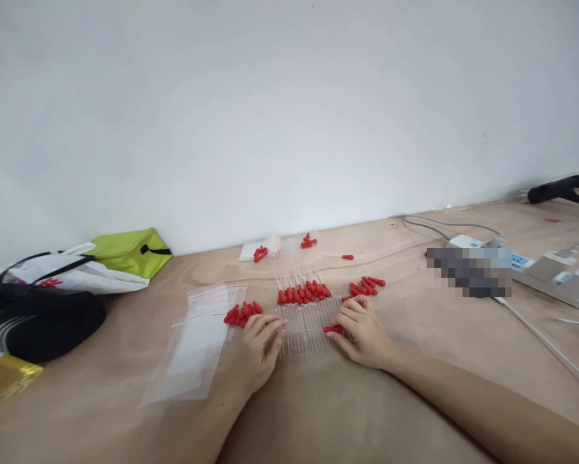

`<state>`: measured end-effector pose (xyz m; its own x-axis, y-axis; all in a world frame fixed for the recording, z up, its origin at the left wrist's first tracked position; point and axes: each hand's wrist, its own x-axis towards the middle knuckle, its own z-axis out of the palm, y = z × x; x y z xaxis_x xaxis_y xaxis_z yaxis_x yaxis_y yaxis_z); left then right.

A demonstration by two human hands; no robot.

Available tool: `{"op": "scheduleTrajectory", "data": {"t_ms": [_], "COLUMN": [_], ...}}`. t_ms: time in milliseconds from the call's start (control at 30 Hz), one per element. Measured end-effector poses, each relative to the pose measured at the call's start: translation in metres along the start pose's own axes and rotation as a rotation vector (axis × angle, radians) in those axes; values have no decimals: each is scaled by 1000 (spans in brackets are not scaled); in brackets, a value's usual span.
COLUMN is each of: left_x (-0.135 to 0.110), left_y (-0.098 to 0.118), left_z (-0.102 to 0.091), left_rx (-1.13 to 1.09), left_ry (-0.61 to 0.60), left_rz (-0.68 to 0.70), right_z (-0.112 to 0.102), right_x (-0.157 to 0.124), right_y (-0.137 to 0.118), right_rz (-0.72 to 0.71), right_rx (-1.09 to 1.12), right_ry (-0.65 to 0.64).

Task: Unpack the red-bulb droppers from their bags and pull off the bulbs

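Note:
My right hand [362, 332] is closed, with a red rubber bulb [333, 328] pinched between thumb and fingers, its end pointing left. My left hand [260, 351] is closed too, thumb against fingertips, at what looks like the end of a thin clear glass tube reaching toward the bulb. Between and under both hands lies a row of glass dropper tubes [303, 341]. Just beyond them, assembled droppers [303, 293] lie side by side, red bulbs toward me. Loose red bulbs [243, 314] are heaped by my left hand, and more bulbs [366, 285] lie beyond my right.
Clear zip bags [197, 348] lie at left. Small bags with bulbs [260, 252] and a single dropper [347, 257] are near the wall. Bags [125, 251] crowd the far left. A power strip [545, 270] with cables and a blurred dark object [467, 272] are at right.

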<state>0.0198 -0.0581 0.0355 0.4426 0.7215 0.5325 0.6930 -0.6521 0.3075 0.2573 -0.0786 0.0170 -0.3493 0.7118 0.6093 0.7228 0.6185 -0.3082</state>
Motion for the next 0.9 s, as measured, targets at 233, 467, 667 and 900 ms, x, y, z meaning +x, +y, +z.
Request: {"op": "scheduleTrajectory", "data": {"t_ms": [233, 467, 667, 900], "left_x": [1, -2, -3, -9], "left_y": [15, 18, 20, 8], "left_z": [10, 9, 7, 2], "left_rx": [114, 123, 116, 32], "left_ry": [-42, -21, -74, 26], "left_rz": [263, 248, 237, 206], "right_z": [12, 14, 14, 7], "right_x": [2, 0, -1, -6], "right_y": [-10, -11, -12, -5], "right_rz": [-139, -182, -193, -160], "right_rx": [15, -19, -24, 0], "right_ry": [16, 44, 9, 47]}}
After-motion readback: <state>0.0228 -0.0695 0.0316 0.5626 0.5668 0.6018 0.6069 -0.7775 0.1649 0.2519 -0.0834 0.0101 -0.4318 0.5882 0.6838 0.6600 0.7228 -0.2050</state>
